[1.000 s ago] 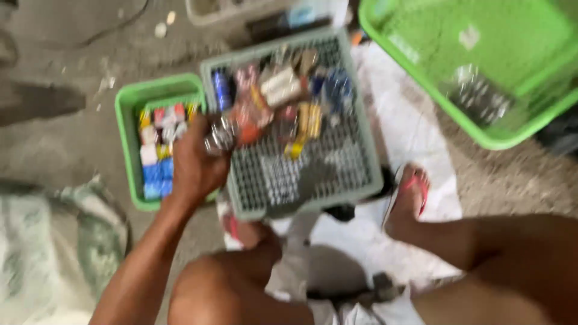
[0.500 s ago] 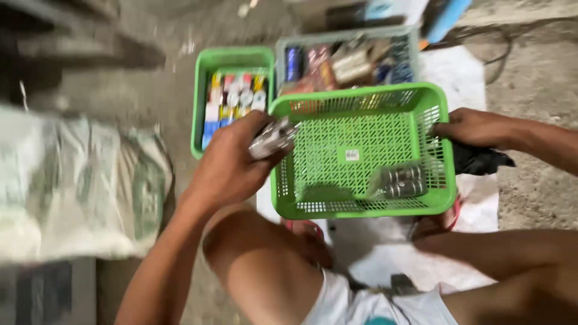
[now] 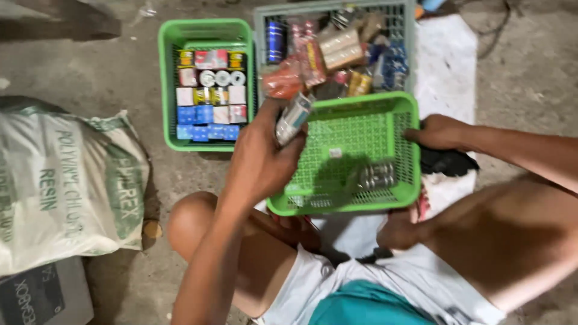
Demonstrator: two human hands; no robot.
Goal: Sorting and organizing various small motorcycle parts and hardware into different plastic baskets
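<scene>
The mesh basket (image 3: 352,156) at the centre is bright green, and the small packet (image 3: 293,117) held over its near-left corner is silvery grey with a dark band. Left of that basket, a second green basket (image 3: 205,33) carries rows of small boxes (image 3: 211,96) in blue, white, red and yellow, while behind it a grey crate (image 3: 334,12) is filled with red, tan and dark blue packs. Far left of the central basket lies a white sack (image 3: 66,186) with green lettering and a green stripe, and nearer the viewer are teal and white shorts (image 3: 373,295).
</scene>
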